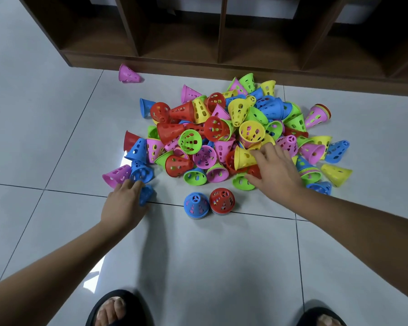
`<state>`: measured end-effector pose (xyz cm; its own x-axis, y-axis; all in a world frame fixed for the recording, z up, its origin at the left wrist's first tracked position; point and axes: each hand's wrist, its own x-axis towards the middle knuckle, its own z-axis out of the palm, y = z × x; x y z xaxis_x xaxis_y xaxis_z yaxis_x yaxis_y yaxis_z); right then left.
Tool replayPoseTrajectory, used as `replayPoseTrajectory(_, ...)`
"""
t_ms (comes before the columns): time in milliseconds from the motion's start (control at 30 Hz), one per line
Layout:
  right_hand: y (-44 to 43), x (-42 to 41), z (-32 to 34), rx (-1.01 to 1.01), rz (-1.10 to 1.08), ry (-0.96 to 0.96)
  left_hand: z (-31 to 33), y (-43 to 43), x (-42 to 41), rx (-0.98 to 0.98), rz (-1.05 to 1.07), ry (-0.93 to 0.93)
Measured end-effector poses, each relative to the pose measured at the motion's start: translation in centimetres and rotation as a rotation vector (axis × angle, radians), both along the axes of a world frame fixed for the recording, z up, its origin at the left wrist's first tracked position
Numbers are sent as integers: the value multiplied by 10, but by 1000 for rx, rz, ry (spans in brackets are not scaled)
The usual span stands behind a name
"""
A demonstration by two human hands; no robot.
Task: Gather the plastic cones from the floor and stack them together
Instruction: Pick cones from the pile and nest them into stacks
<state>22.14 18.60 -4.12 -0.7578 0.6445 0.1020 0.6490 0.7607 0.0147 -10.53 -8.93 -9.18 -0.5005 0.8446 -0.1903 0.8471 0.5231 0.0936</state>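
Note:
A heap of perforated plastic cones (224, 135) in red, blue, yellow, green and pink lies on the tiled floor. Two short upright stacks stand in front of it, one topped blue (196, 204), one topped red (222, 200). My left hand (124, 203) is closed around a blue cone (146, 195) at the heap's near-left edge. My right hand (275, 171) reaches into the heap's near side, fingers spread over a yellow cone (244, 157) lying on its side; whether it grips the cone is unclear. A lone pink cone (128, 73) lies far left by the shelf.
A dark wooden shelf unit (222, 43) with open cubbies runs along the back, right behind the heap. More stacks lie at the right, one pink-topped (317, 115), one blue-topped (307, 169). My two feet in black sandals (118, 309) are at the bottom edge.

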Motion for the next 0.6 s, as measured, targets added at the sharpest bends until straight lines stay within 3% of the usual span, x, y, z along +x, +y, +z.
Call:
replayPoseTrajectory(233, 11, -15, -3, 32, -23, -89, 5, -1, -2, -54, 121, -118)
replayPoseTrajectory(467, 11, -21, -3, -6, -22, 45, 69, 28, 44, 417, 82, -394)
replayPoseTrajectory(600, -4, -7, 10, -287, -39, 241, 97, 39, 75, 543, 104, -690)
